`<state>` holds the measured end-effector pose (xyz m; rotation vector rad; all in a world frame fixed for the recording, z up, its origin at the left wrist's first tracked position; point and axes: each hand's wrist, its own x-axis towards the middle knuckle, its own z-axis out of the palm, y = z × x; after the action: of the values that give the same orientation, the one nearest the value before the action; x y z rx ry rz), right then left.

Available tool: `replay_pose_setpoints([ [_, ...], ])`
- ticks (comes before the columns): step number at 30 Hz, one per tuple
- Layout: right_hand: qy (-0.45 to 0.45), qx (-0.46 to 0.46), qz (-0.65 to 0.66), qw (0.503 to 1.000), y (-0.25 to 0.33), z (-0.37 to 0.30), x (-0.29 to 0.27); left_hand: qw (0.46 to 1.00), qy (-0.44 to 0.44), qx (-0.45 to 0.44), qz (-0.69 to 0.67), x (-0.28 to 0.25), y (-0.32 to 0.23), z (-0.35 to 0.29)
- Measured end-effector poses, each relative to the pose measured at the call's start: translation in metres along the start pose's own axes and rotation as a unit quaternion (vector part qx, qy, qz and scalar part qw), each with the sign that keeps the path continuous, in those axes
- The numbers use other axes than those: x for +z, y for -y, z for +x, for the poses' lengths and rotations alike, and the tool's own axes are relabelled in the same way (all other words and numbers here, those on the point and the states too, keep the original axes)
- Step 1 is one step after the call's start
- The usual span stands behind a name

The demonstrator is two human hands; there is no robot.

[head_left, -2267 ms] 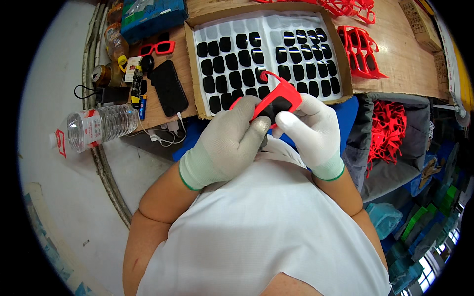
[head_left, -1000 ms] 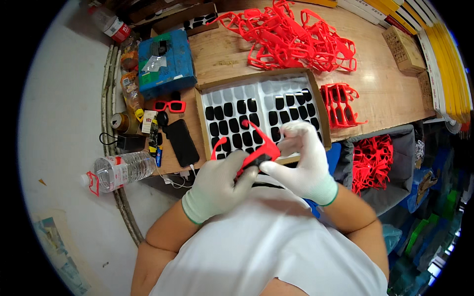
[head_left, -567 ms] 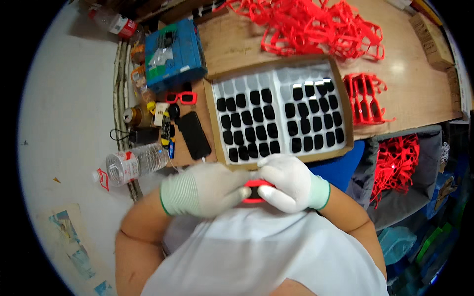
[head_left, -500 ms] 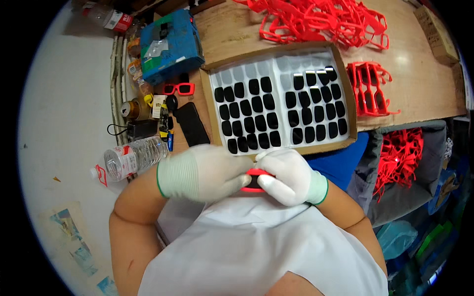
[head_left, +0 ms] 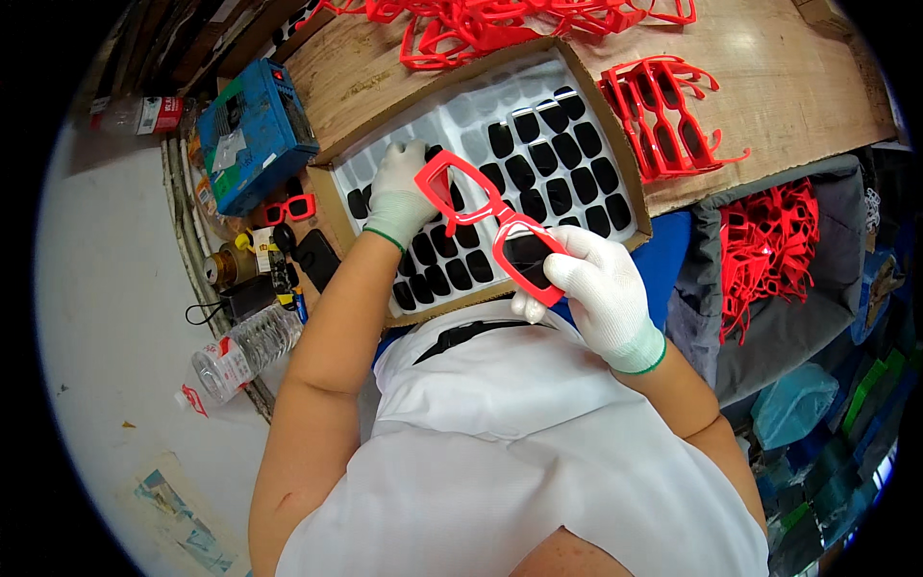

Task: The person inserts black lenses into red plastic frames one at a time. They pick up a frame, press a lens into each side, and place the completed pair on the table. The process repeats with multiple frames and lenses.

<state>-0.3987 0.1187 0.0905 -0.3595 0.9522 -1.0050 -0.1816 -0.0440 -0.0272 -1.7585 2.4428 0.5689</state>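
My right hand [head_left: 606, 288] pinches red sunglasses [head_left: 500, 216] at one end, thumb on the front. A dark lens [head_left: 527, 252] fills the opening beside my thumb; the other opening appears see-through. Over the left part of a shallow cardboard box [head_left: 642, 234], my left hand [head_left: 402, 183] reaches in with fingers bent and drawn together. Whatever its fingertips hold, if anything, is hidden. Rows of dark lenses [head_left: 560, 196] lie on white lining inside the box. Both hands wear white gloves.
Loose red frames [head_left: 481, 34] are heaped at the back, with stacked red sunglasses [head_left: 663, 120] right of the box. A grey bin [head_left: 827, 308] holds more. Leftward are a blue box [head_left: 255, 135], red glasses [head_left: 288, 209], a phone [head_left: 315, 258] and a plastic bottle [head_left: 245, 356].
My left hand has left the glasses and moved up into the lens box. My right hand has raised the glasses rightward, now in open sight. The whole view has tilted.
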Motion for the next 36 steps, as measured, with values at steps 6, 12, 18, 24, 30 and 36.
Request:
replay_pose_setpoints([
  [6,0.053,-0.030,0.030,0.998,-0.005,0.002,0.006,0.999,0.025,0.006,0.042,0.009,0.019,0.021],
  [12,0.051,-0.115,-0.005,0.992,-0.006,-0.025,0.006,0.978,-0.019,0.063,-0.198,-0.043,-0.019,-0.056],
  [18,0.001,-0.152,-0.238,0.959,-0.029,-0.011,0.015,0.690,0.222,-0.009,-0.689,-0.087,-0.044,-0.119],
  [24,0.043,-0.159,-0.162,0.973,-0.033,0.003,0.024,0.760,0.080,-0.016,-0.645,-0.093,-0.062,-0.124],
  [30,0.025,-0.118,-0.159,0.980,-0.030,0.001,0.025,0.749,0.056,-0.022,-0.660,-0.079,-0.062,-0.127],
  [36,0.063,-0.074,-0.130,0.987,-0.022,-0.001,0.020,0.637,0.216,-0.057,-0.738,-0.081,-0.051,-0.124],
])
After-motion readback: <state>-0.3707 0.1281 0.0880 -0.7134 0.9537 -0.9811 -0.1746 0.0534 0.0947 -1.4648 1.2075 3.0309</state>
